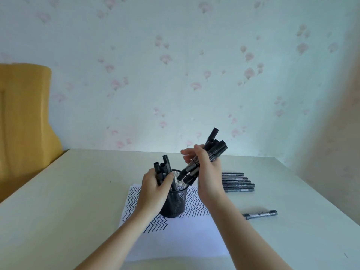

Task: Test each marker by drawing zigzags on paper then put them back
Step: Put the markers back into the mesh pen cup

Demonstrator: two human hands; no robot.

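Markers fill both hands over the mesh cup (174,203), which stands on the zigzagged paper (175,230). Left hand (155,189) grips a bunch (162,169) at the cup's rim, tips inside. Right hand (208,172) clutches a tilted bundle (202,162) just above the cup. Right of the cup, a row (237,182) lies on the worktop (58,211); nearer, one marker (260,214) lies alone.
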